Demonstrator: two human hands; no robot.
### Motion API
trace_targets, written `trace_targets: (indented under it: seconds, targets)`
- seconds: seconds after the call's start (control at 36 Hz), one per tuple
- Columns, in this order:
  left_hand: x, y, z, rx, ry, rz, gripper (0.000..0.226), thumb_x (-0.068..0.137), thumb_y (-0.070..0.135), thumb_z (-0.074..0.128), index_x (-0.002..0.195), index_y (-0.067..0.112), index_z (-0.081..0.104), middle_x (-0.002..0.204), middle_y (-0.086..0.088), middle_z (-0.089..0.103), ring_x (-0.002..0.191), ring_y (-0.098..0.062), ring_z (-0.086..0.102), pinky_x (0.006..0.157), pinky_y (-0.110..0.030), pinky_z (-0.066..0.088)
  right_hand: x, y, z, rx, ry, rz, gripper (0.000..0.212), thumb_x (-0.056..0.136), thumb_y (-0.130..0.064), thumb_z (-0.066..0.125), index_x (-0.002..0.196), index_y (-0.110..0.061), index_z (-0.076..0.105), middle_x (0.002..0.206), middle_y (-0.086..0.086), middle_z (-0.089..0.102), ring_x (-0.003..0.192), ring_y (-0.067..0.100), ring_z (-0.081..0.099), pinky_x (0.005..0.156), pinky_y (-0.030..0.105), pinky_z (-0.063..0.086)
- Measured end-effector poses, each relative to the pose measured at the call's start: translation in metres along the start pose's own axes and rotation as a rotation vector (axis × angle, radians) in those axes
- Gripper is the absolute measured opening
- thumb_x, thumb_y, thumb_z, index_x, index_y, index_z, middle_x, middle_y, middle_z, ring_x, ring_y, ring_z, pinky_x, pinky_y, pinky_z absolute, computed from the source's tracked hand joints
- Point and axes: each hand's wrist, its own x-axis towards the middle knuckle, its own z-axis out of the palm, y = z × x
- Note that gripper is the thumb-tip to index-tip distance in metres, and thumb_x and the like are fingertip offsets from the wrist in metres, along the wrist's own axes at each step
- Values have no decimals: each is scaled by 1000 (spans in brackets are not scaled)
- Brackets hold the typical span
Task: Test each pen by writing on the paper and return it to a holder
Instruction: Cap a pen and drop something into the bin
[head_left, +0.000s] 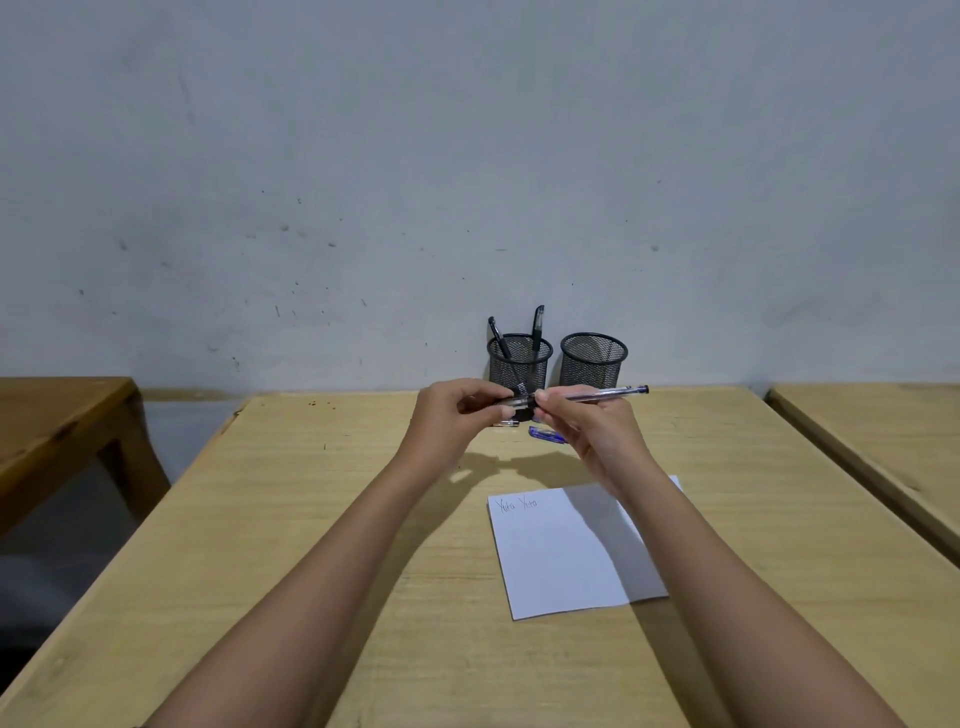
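While the pen (597, 395) hung level above the worktop (311, 519) near its far edge, fingers of the left hand (457, 410) pinched its left end and fingers of the right hand (582, 426) pinched the barrel; the paper (561, 561) lay nearer, right of the middle.

Pale tan wooden table (311, 519), faint straight grain, a few dark specks; white rectangular sheet of paper (561, 566), two thin dark handwritten words at its top left, grey shadow over its right side; left black wire-mesh cylindrical holder (519, 366) and right black wire-mesh cylindrical holder (593, 366), both a fine see-through grid; a black stick pen (497, 338) and a second black stick pen (537, 325); clear plastic pen (597, 395), dark blue at its end, black near the tip; small translucent blue plastic piece (546, 434); pale grey-blue plastered wall (467, 156), flecked with dark scuffs; darker honey-brown wooden table (52, 415); second pale tan wooden table (883, 441), the same faint grain.
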Motion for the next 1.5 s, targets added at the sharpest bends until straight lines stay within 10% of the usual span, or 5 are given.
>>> trace_targets:
  seconds: [0.75,1.11,1.5]
  targets:
    - [-2,25,-11,-55,-27,-1,18,76,0,72,92,8,72,84,-5,72,75,-7,65,76,-17,52,-15,-43,-14,-89,-45,-58,2,79,2,66,80,0,65,72,7,68,67,13,67,64,14,53]
    - [5,32,-15,46,-112,-9,16,76,5,73,92,9,73,85,-11,70,72,-6,60,66,-10,44,-16,-63,-26,-1111,-162,-367,10,77,-8,71,80,-16,73,71,-5,68,66,9,60,63,14,48]
    - [43,32,37,-5,-217,34,17,79,10,72,95,14,71,89,-6,72,77,-9,65,70,-15,50,-6,-71,-55,-1190,-55,-411,9,81,-10,68,84,-19,70,78,-1,66,73,6,57,63,14,45]
